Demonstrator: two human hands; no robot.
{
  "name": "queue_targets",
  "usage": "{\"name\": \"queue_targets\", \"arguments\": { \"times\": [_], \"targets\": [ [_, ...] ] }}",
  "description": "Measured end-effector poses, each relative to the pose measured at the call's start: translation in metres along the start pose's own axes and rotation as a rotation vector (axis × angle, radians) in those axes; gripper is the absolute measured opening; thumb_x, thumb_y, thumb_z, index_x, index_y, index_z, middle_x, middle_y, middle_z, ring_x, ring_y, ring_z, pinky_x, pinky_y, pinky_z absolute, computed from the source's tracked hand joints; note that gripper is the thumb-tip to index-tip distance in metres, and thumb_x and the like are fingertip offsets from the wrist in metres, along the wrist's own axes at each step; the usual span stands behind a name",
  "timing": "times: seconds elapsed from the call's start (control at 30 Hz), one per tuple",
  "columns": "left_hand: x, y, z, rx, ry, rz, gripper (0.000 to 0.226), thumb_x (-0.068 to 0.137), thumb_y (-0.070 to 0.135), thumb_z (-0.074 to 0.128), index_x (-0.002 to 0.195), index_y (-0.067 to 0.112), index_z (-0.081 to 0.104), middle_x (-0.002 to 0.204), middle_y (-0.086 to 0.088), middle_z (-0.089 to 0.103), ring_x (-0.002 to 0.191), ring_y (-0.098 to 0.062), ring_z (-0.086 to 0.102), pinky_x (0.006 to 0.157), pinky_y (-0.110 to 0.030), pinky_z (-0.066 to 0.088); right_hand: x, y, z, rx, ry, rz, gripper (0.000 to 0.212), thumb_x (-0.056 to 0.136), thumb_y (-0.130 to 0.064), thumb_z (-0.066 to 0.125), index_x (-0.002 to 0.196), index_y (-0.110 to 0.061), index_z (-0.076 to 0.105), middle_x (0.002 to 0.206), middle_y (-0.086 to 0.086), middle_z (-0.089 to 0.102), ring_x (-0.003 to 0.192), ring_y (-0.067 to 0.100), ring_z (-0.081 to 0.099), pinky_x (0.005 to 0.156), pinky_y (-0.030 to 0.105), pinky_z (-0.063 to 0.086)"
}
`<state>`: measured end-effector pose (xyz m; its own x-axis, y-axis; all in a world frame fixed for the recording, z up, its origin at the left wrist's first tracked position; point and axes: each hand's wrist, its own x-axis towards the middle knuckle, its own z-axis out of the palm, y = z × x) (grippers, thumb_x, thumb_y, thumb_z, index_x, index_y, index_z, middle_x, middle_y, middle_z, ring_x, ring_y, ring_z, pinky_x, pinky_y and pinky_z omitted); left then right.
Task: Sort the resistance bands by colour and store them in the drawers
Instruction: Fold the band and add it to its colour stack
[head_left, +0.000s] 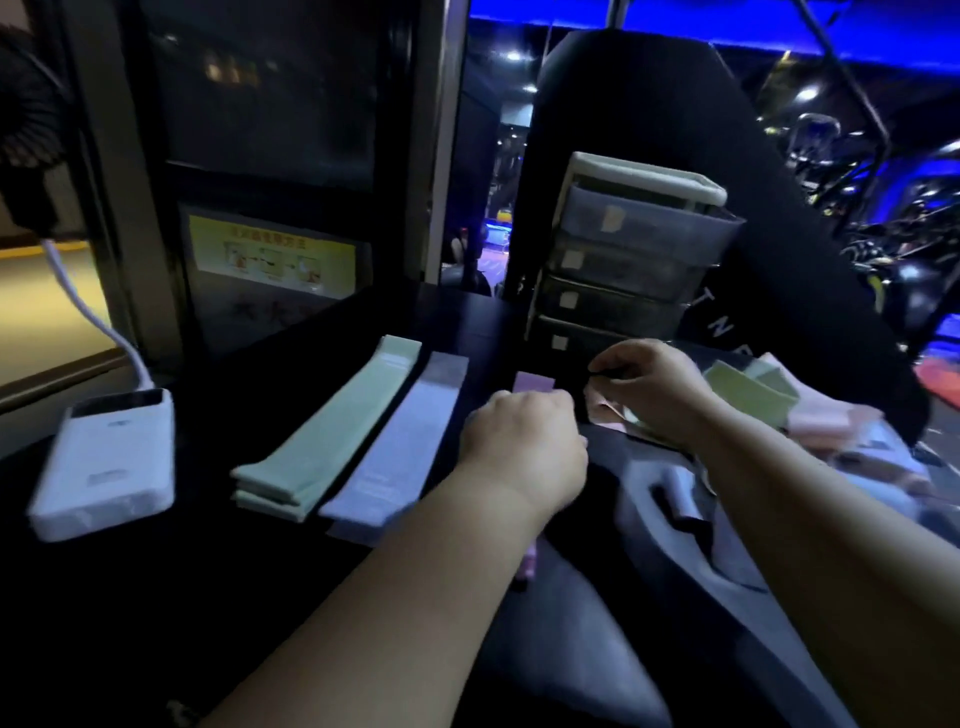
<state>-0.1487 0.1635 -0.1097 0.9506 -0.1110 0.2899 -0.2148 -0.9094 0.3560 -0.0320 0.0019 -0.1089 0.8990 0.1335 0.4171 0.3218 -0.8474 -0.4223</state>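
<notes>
A stack of light green bands (332, 441) lies flat on the dark table (311, 597), with a stack of lavender-grey bands (400, 441) just to its right. Further right lies a purple band (534, 383). My left hand (524, 447) rests on its middle with the fingers curled shut over it. My right hand (649, 384) pinches the edge of a pink band (601, 410) beside the purple one. A loose pile of green (748, 395) and pink bands (831, 421) sits at the right. The drawer unit (623, 260) stands behind, its top drawer pulled slightly out.
A white power bank (104, 462) with a white cable (98, 322) lies at the table's left. A dark pouch or bag (675, 525) lies under my right forearm. A black chair back (727, 130) rises behind the drawers.
</notes>
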Motion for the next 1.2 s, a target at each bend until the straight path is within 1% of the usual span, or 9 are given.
{"name": "queue_targets", "arguments": {
  "times": [0.17, 0.27, 0.43, 0.6, 0.73, 0.8, 0.97, 1.07, 1.2],
  "targets": [
    [0.017, 0.056, 0.025, 0.02, -0.12, 0.038, 0.037, 0.097, 0.03, 0.052, 0.131, 0.015, 0.051, 0.135, -0.012, 0.052, 0.124, -0.033, 0.048, 0.089, -0.037, 0.043, -0.026, 0.054, -0.048, -0.002, 0.084, 0.089, 0.013, 0.081, -0.023, 0.074, 0.081, -0.032, 0.065, 0.09, 0.0, 0.065, 0.069, 0.013, 0.061, 0.063, 0.023, 0.04],
    [0.025, 0.086, 0.039, 0.001, -0.2, 0.024, 0.032, 0.097, 0.029, 0.051, 0.125, 0.014, 0.056, 0.144, -0.019, 0.04, 0.134, -0.037, 0.039, 0.095, -0.04, 0.042, -0.041, 0.085, -0.058, 0.05, 0.157, 0.187, 0.008, 0.083, -0.022, 0.074, 0.091, -0.022, 0.072, 0.093, 0.0, 0.067, 0.083, 0.016, 0.061, 0.073, 0.025, 0.04],
    [0.045, 0.117, 0.068, -0.113, -0.231, -0.011, 0.026, 0.097, 0.026, 0.049, 0.121, 0.018, 0.057, 0.131, -0.015, 0.052, 0.126, -0.034, 0.045, 0.101, -0.042, 0.042, -0.064, 0.122, -0.076, 0.107, 0.244, 0.285, 0.006, 0.083, -0.024, 0.072, 0.089, -0.025, 0.072, 0.082, -0.007, 0.066, 0.077, 0.015, 0.061, 0.067, 0.016, 0.044],
    [0.064, 0.119, 0.099, -0.234, -0.193, -0.04, 0.03, 0.094, 0.038, 0.051, 0.117, 0.021, 0.058, 0.126, -0.006, 0.055, 0.12, -0.031, 0.049, 0.095, -0.041, 0.046, -0.066, 0.143, -0.095, 0.278, 0.24, 0.309, 0.004, 0.078, -0.03, 0.075, 0.075, -0.03, 0.071, 0.068, -0.01, 0.067, 0.076, 0.014, 0.067, 0.08, 0.037, 0.056],
    [0.068, 0.108, 0.111, -0.308, -0.21, -0.046, 0.027, 0.092, 0.044, 0.055, 0.114, 0.03, 0.06, 0.125, 0.001, 0.059, 0.12, -0.025, 0.05, 0.099, -0.038, 0.044, -0.067, 0.143, -0.098, 0.112, 0.117, 0.25, 0.006, 0.082, -0.023, 0.074, 0.082, -0.027, 0.071, 0.075, -0.014, 0.066, 0.071, 0.001, 0.059, 0.066, 0.004, 0.043],
    [0.069, 0.106, 0.114, -0.363, -0.211, -0.056, 0.026, 0.092, 0.048, 0.055, 0.111, 0.032, 0.062, 0.121, 0.004, 0.062, 0.117, -0.023, 0.052, 0.099, -0.038, 0.045, -0.066, 0.143, -0.095, 0.03, 0.129, 0.283, 0.004, 0.082, -0.026, 0.071, 0.086, -0.028, 0.071, 0.077, -0.016, 0.065, 0.07, -0.005, 0.056, 0.058, 0.001, 0.038],
    [0.069, 0.109, 0.12, -0.435, -0.17, -0.037, 0.034, 0.093, 0.057, 0.047, 0.104, 0.03, 0.064, 0.112, 0.006, 0.066, 0.111, -0.022, 0.056, 0.098, -0.04, 0.046, -0.059, 0.145, -0.077, 0.004, 0.338, 0.322, 0.033, 0.082, -0.03, 0.068, 0.116, -0.028, 0.064, 0.116, -0.003, 0.059, 0.102, 0.016, 0.058, 0.087, 0.029, 0.046],
    [0.07, 0.108, 0.122, -0.468, -0.167, -0.052, 0.035, 0.09, 0.061, 0.048, 0.099, 0.031, 0.064, 0.105, 0.01, 0.066, 0.107, -0.019, 0.058, 0.096, -0.039, 0.047, -0.055, 0.14, -0.065, -0.112, 0.307, 0.256, 0.056, 0.084, -0.028, 0.07, 0.136, -0.021, 0.052, 0.137, 0.002, 0.046, 0.125, 0.021, 0.043, 0.097, 0.024, 0.03],
    [0.071, 0.105, 0.125, -0.486, -0.155, -0.053, 0.025, 0.088, 0.054, 0.058, 0.097, 0.032, 0.065, 0.109, 0.014, 0.065, 0.11, -0.017, 0.058, 0.097, -0.038, 0.047, -0.049, 0.15, -0.05, -0.218, 0.205, 0.291, 0.041, 0.084, -0.033, 0.068, 0.122, -0.02, 0.061, 0.133, 0.005, 0.053, 0.122, 0.029, 0.046, 0.101, 0.034, 0.036]
  ]
}}
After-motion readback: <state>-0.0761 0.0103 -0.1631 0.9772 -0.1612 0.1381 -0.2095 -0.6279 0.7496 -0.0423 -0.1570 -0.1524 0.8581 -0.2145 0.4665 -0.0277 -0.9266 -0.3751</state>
